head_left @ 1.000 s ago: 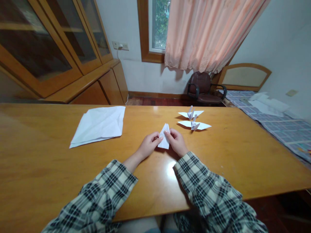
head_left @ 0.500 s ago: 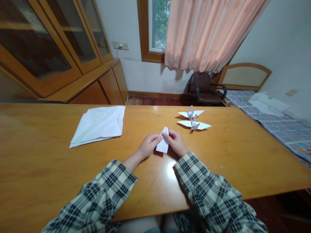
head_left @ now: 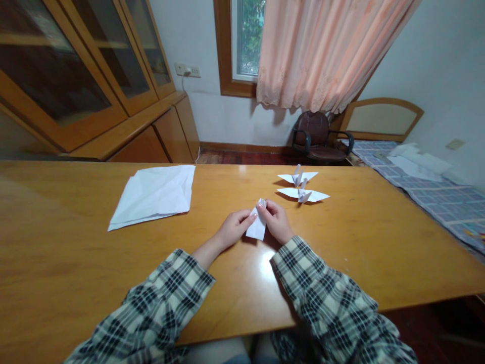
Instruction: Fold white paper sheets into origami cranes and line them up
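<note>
A small piece of folded white paper (head_left: 256, 230) is held just above the table, between both hands. My left hand (head_left: 235, 227) pinches its left edge, thumb lying on the front face. On the other side my right hand (head_left: 278, 221) grips the upper right part, with the thumb near the narrow top. The fingers behind the paper are hidden. Beyond my right hand stand two white paper cranes, a nearer crane (head_left: 303, 195) and a farther crane (head_left: 297, 178), both with wings spread.
A stack of white paper sheets (head_left: 155, 194) lies on the left of the wooden table (head_left: 76, 283). Past the far edge are a brown office chair (head_left: 314, 131) and a glass-door cabinet (head_left: 113, 101). To the right is a bed with a checked cover (head_left: 428, 202).
The folded paper has shifted slightly right and tilted a little. My right thumb has moved up toward its top, and my left thumb has slid right with it.
</note>
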Motion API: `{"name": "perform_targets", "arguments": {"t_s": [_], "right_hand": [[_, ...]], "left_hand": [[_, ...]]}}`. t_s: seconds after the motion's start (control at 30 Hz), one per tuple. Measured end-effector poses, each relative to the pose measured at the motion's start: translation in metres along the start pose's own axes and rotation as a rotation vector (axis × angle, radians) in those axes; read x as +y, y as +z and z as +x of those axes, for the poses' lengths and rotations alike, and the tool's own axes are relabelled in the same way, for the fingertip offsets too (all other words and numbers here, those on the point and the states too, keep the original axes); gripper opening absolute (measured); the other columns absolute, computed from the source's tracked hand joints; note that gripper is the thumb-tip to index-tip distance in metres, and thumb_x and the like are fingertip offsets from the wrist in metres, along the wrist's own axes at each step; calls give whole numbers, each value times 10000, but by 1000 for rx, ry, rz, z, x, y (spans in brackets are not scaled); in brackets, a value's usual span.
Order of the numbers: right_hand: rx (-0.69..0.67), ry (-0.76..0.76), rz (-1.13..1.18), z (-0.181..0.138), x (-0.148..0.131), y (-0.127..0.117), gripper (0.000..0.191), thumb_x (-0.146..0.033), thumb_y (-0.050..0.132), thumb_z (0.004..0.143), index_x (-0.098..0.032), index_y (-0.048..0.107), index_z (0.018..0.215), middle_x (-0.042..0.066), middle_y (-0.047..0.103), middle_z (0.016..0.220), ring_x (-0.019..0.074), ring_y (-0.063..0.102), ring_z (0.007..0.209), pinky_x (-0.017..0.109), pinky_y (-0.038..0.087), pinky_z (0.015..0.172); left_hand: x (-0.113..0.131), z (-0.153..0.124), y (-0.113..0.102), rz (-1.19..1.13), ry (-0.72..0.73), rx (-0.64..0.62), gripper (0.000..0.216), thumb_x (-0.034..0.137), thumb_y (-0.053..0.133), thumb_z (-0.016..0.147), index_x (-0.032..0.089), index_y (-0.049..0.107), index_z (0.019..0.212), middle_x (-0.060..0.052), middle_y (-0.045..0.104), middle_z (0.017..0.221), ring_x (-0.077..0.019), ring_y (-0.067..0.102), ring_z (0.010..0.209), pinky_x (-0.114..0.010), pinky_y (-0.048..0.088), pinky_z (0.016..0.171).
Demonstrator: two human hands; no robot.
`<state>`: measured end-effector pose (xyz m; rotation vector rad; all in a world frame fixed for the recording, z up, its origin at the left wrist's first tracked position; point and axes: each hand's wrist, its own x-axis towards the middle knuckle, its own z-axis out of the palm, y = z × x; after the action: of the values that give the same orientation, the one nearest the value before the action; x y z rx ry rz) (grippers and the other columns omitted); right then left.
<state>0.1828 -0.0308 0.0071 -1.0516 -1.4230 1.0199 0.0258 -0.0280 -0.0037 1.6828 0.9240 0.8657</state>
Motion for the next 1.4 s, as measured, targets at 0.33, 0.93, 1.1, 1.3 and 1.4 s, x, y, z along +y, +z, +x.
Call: {"name": "perform_targets", "arguments": {"t_s": [0.33, 0.93, 1.1, 1.3, 1.4], "right_hand": [[102, -2, -4, 2, 0, -2, 441, -573, 590, 816, -207, 463, 606, -31, 418, 597, 121, 379, 580, 257, 339, 548], [243, 8, 171, 4, 9, -6, 400, -532, 580, 848, -205, 450, 658, -49, 393, 604, 96, 359, 544, 228, 302, 496], [176, 57, 183, 5, 8, -3, 366, -541, 588, 837, -212, 488, 713, -46, 434, 632, 102, 390, 551, 231, 322, 495], [43, 80, 85, 3, 3, 0, 394, -590, 594, 810, -211, 512, 739, -53, 441, 603, 107, 383, 529, 247, 320, 491], [18, 81, 48, 3, 3, 0, 419, -605, 572, 819, -211, 496, 698, -57, 424, 567, 106, 376, 513, 254, 319, 494]], "left_hand": [[1, -1, -1, 113, 49, 2, 354, 441, 524, 875, 160, 544, 660, 18, 514, 629, -124, 462, 612, -230, 367, 566], [-1, -4, 0, 86, -22, -114, 387, 480, 540, 871, 152, 587, 671, 4, 609, 632, -126, 554, 614, -223, 410, 593], [3, -4, 1, 67, -27, -9, 371, 474, 540, 870, 157, 585, 683, -2, 628, 630, -133, 584, 600, -228, 431, 594], [4, -1, 1, 47, -16, 154, 372, 485, 537, 862, 162, 569, 682, 10, 599, 615, -132, 561, 587, -228, 426, 572], [3, -1, 2, 22, -22, 183, 375, 494, 538, 858, 167, 550, 675, 16, 582, 616, -129, 549, 587, -225, 430, 562]]}}
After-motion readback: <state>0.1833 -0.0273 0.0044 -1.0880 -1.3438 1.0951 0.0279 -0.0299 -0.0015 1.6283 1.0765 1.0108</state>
